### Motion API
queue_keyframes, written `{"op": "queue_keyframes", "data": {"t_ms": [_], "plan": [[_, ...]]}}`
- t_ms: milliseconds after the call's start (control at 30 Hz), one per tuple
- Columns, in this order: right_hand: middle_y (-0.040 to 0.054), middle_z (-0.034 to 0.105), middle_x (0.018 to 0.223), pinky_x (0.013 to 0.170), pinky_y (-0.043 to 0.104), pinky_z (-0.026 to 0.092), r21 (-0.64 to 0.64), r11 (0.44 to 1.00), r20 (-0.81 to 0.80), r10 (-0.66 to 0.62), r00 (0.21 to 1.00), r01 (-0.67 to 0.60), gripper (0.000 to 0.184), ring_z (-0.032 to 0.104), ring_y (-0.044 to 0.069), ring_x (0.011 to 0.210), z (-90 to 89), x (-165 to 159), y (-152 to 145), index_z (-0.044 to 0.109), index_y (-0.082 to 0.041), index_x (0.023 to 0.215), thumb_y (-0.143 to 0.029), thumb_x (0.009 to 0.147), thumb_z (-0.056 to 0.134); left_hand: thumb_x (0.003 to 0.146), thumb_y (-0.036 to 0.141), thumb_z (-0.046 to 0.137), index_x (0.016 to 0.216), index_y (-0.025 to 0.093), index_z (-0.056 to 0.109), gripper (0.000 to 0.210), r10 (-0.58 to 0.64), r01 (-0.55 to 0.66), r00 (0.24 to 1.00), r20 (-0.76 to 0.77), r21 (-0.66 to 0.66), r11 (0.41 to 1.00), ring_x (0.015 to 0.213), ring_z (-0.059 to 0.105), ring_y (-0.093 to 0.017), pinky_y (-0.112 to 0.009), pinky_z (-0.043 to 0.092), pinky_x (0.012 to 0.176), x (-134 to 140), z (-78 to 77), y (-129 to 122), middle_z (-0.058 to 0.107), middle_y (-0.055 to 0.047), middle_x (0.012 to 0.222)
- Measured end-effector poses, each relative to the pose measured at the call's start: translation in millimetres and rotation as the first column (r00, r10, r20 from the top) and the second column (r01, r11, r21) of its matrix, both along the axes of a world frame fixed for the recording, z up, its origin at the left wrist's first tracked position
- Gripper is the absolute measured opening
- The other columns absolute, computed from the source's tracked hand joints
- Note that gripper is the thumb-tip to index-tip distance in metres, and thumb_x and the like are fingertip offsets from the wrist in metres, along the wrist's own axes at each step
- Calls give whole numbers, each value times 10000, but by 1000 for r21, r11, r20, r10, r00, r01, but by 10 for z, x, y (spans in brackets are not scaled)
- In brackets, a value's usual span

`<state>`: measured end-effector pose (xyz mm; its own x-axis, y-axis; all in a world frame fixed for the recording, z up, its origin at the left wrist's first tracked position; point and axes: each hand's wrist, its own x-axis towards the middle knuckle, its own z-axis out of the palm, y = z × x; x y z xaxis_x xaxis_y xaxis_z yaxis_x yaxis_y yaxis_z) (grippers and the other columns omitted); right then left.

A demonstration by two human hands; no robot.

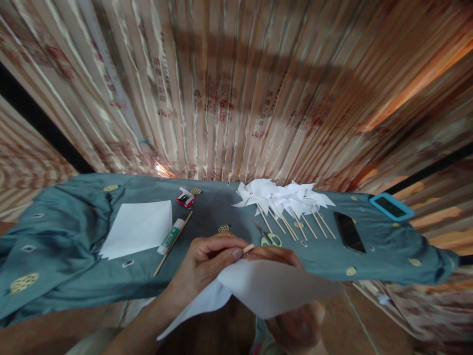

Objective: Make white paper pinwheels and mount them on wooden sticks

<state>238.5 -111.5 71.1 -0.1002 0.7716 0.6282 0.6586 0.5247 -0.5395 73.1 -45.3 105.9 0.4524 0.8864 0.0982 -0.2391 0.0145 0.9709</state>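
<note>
A white paper pinwheel [266, 288] is held in front of me, its broad blades spread below my fingers. My left hand [214, 254] is closed, thumb and forefinger pinching near the pale end of a wooden stick [248, 248] at the paper's top edge. My right hand [277, 255] curls in from the other side, its fingers bent at the paper and the stick end; the paper covers much of this hand. Just beyond the hands lie scissors [271, 239] with light green handles.
Several finished white pinwheels [284, 197] on sticks lie at the back. Left are a white paper stack [138, 229], a glue stick [171, 236], a loose wooden stick [162, 262] and a small red-and-white box [185, 197]. Right are a black phone [349, 232] and blue-framed device [391, 206].
</note>
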Motion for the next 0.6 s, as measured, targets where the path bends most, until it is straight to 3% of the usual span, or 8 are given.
{"op": "queue_keyframes", "data": {"t_ms": [167,333,500,600], "plan": [[97,695,1037,730,389,603,-15,1000,-21,12,1000,-12,316,699,269,890,11,-2,-4,581,-291,1204,-265,890,553,774,365,745,780,226,814,155,30,-30,1000,1,-17,999,733,585,-142,-211,435,620,8,-4,-6,685,-27,766],[97,699,1001,718,387,611,-44,999,-64,27,998,-30,275,696,268,875,37,-8,13,598,-286,1176,-280,918,504,693,365,810,798,195,807,200,26,-21,999,27,-185,983,643,567,-129,-207,410,549,12,-55,2,700,-41,747],[86,704,981,673,378,609,-89,996,-95,6,995,-15,317,704,264,842,42,17,26,577,-307,1233,-291,932,478,730,381,793,759,192,810,191,37,-37,998,58,12,999,696,597,-151,-234,460,639,8,-55,16,712,-71,742],[86,697,996,680,384,605,-56,998,-84,-6,996,1,306,704,265,848,9,20,19,594,-308,1215,-318,919,515,748,402,781,762,202,812,203,45,-46,999,25,60,997,711,611,-156,-241,475,665,1,-42,20,716,-79,759]]}}
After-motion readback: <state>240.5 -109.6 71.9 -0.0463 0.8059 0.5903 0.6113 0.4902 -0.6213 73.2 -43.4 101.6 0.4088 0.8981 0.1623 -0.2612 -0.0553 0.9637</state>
